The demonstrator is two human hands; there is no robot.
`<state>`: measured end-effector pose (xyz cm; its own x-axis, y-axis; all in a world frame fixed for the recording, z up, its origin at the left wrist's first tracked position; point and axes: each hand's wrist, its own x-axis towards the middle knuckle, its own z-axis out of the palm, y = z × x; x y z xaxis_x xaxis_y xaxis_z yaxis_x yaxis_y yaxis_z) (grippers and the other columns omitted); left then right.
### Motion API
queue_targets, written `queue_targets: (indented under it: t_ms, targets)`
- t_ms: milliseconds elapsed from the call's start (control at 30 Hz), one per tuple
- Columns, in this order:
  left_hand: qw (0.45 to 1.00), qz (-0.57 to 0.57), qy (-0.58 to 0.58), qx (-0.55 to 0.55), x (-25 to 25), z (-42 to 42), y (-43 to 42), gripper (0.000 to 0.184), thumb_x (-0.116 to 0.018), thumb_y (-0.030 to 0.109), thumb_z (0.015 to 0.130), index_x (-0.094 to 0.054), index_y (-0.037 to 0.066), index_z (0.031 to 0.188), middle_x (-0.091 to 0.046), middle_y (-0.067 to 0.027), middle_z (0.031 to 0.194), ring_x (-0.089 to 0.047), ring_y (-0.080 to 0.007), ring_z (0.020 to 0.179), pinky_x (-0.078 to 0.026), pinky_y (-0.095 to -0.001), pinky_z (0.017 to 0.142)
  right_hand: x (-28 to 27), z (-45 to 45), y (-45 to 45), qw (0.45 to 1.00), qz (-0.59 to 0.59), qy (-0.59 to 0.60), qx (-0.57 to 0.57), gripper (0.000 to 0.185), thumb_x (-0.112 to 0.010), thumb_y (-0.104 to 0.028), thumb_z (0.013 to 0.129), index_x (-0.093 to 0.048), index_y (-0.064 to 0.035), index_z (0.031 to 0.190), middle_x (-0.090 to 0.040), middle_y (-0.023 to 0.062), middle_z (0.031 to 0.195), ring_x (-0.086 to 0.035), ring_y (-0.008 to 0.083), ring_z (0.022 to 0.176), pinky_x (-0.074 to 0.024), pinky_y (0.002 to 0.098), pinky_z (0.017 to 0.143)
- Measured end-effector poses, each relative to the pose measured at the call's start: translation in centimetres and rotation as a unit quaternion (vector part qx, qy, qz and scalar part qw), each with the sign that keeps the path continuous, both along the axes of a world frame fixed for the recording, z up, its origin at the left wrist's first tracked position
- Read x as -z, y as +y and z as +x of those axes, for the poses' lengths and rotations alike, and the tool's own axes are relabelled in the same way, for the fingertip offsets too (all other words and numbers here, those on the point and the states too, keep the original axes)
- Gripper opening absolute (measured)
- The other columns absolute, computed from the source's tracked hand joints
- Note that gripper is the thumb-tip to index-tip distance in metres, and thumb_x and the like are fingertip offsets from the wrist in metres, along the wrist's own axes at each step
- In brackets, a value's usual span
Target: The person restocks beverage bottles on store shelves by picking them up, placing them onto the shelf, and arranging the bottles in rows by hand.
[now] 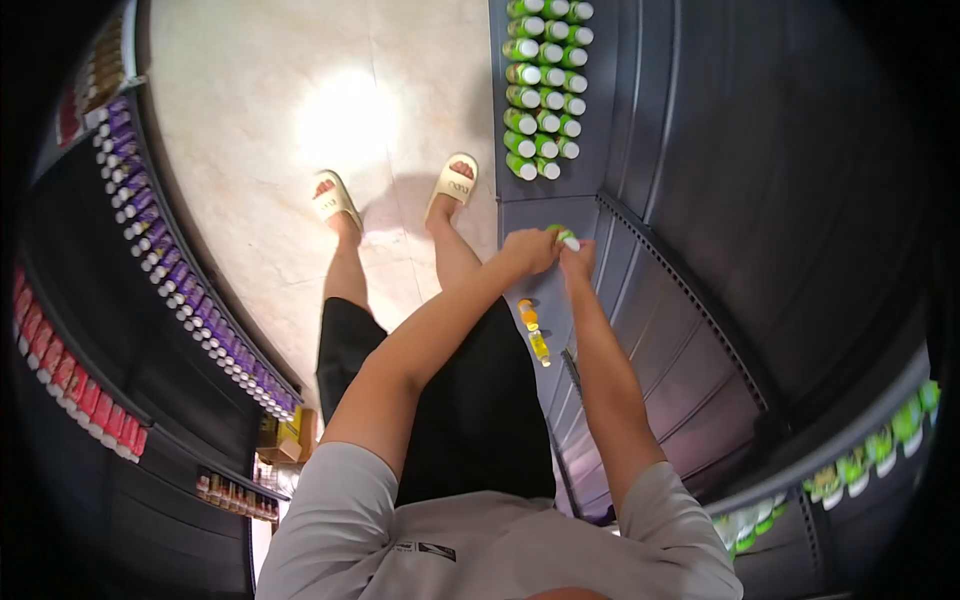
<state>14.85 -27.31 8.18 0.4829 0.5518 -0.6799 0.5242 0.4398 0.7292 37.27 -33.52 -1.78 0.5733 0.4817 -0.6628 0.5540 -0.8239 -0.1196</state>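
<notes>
A small green bottle with a white cap (pixel 567 237) is between my two hands, over the low grey shelf on the right. My left hand (pixel 532 250) is closed around its left side. From the other side, my right hand (pixel 578 259) grips it near the white cap. The fingers hide part of the bottle. Closer to my body, an orange bottle (pixel 528 314) and a yellow bottle (pixel 539 347) stand in line on the shelf, below my hands and between my forearms.
Rows of green bottles with white caps (pixel 548 90) fill the shelf beyond my hands. Dark shelf panels (pixel 690 330) rise on the right, with more green bottles (pixel 870 455) higher up. Across the pale floor (pixel 250 100), left shelves hold purple bottles (pixel 170 255) and pink-red bottles (pixel 80 385).
</notes>
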Motion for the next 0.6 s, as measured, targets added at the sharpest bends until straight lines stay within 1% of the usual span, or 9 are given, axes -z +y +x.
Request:
queue_targets:
  t_ms: [100,167,233,267,300,333,400,500,600]
  targets:
    - [0.994,-0.021,-0.045,-0.102,9.3,4.7,-0.3,0.053,-0.037,0.046,0.102,-0.052,0.010,0.137,-0.068,-0.0269,0.106,-0.063,-0.0472,0.102,-0.050,-0.0532,0.088,4.7,2.5,4.4,0.998,0.060,0.034,-0.004,0.050,-0.080,-0.023,0.072,-0.053,-0.0053,0.111,-0.068,0.0182,0.105,-0.066,0.0315,0.097,-0.0516,0.0421,0.084]
    - [0.989,-0.022,-0.040,-0.144,12.6,6.7,1.1,0.051,-0.037,0.045,0.102,-0.050,0.008,0.134,-0.067,-0.0302,0.104,-0.062,-0.0490,0.100,-0.048,-0.0558,0.089,8.1,3.1,7.1,0.995,0.098,0.014,0.024,0.055,-0.084,-0.018,0.069,-0.052,-0.0050,0.112,-0.066,0.0146,0.104,-0.065,0.0247,0.092,-0.0529,0.0383,0.081]
    - [0.977,-0.024,-0.075,-0.199,15.9,9.1,2.4,0.051,-0.037,0.044,0.102,-0.049,0.007,0.134,-0.066,-0.0324,0.103,-0.063,-0.0494,0.100,-0.047,-0.0563,0.089,10.0,2.2,9.7,0.974,0.158,0.098,0.133,0.051,-0.084,-0.013,0.074,-0.052,-0.0067,0.113,-0.065,0.0144,0.108,-0.066,0.0210,0.093,-0.0547,0.0348,0.078]
    - [0.974,-0.027,-0.070,-0.216,17.2,10.3,3.1,0.050,-0.037,0.044,0.102,-0.049,0.008,0.135,-0.066,-0.0321,0.105,-0.062,-0.0492,0.101,-0.047,-0.0561,0.090,9.8,1.2,11.4,0.988,0.142,0.035,0.058,0.049,-0.082,-0.009,0.075,-0.051,-0.0066,0.112,-0.065,0.0138,0.108,-0.066,0.0212,0.093,-0.0549,0.0349,0.077]
    - [0.970,-0.030,-0.063,-0.232,18.4,11.2,3.7,0.050,-0.036,0.044,0.102,-0.049,0.008,0.135,-0.066,-0.0317,0.106,-0.062,-0.0491,0.102,-0.047,-0.0558,0.090,16.3,5.9,10.5,0.988,0.149,0.030,0.033,0.051,-0.082,-0.008,0.073,-0.051,-0.0065,0.114,-0.065,0.0122,0.106,-0.065,0.0205,0.093,-0.0546,0.0336,0.077]
    - [0.966,-0.035,-0.054,-0.249,19.3,11.9,3.9,0.049,-0.036,0.043,0.102,-0.048,0.009,0.136,-0.065,-0.0314,0.108,-0.062,-0.0489,0.103,-0.048,-0.0556,0.090,17.2,5.8,11.0,0.991,0.130,0.018,0.003,0.050,-0.081,-0.008,0.075,-0.052,-0.0068,0.115,-0.065,0.0119,0.106,-0.065,0.0209,0.093,-0.0545,0.0338,0.077]
    - [0.960,-0.053,-0.042,-0.272,19.8,11.7,4.3,0.049,-0.037,0.043,0.102,-0.048,0.010,0.136,-0.066,-0.0296,0.110,-0.062,-0.0477,0.104,-0.048,-0.0541,0.090,17.2,3.9,12.8,0.994,0.094,0.002,-0.055,0.049,-0.079,-0.008,0.077,-0.052,-0.0074,0.117,-0.065,0.0111,0.105,-0.065,0.0217,0.093,-0.0543,0.0343,0.078]
    - [0.972,0.014,-0.040,-0.231,23.9,12.7,2.0,0.050,-0.039,0.043,0.102,-0.045,0.010,0.139,-0.066,-0.0278,0.113,-0.062,-0.0455,0.108,-0.049,-0.0513,0.091,16.9,2.5,12.6,0.991,0.089,0.100,0.031,0.045,-0.072,-0.008,0.084,-0.052,-0.0101,0.124,-0.064,0.0117,0.107,-0.065,0.0228,0.095,-0.0541,0.0355,0.081]
    - [0.976,0.000,-0.072,-0.207,22.7,11.6,1.1,0.054,-0.044,0.042,0.100,-0.045,0.006,0.140,-0.066,-0.0269,0.116,-0.062,-0.0431,0.111,-0.050,-0.0483,0.093,14.3,1.6,10.9,0.945,0.147,0.238,0.170,0.046,-0.066,-0.007,0.090,-0.048,-0.0114,0.133,-0.063,0.0115,0.108,-0.063,0.0217,0.096,-0.0547,0.0370,0.080]
